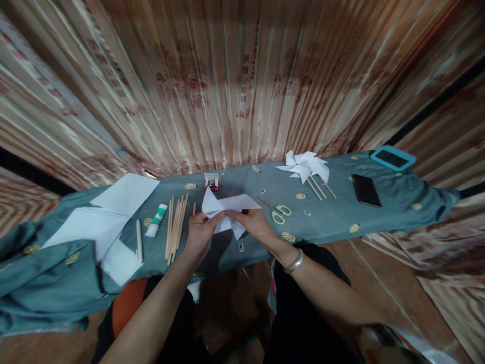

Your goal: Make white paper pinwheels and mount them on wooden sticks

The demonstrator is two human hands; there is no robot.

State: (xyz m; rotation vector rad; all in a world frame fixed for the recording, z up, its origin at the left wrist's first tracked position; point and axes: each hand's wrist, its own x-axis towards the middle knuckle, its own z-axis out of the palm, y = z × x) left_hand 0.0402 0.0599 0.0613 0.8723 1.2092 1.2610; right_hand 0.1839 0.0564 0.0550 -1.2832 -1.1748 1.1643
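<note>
Both hands hold a white paper pinwheel (pixel 233 203) above the middle of the cloth-covered table, its corners folded in toward the centre. My left hand (pixel 201 227) pinches it from the left, thumb pointing inward. From the right, my right hand (pixel 252 220) grips it with the thumb close to the folded centre. Behind the paper stands a small open box of pins (pixel 211 182). To the left lie several wooden sticks (pixel 176 227). Right of my right hand rest scissors (pixel 279 212) with yellow-green handles.
White paper sheets (pixel 125 199), a white pen (pixel 139 240) and a glue stick (pixel 156 220) lie on the left. Finished pinwheels (pixel 307 164) on sticks, a dark phone (pixel 366 190) and a blue-framed device (pixel 393 157) lie on the right. A curtain (pixel 227 91) hangs behind the table.
</note>
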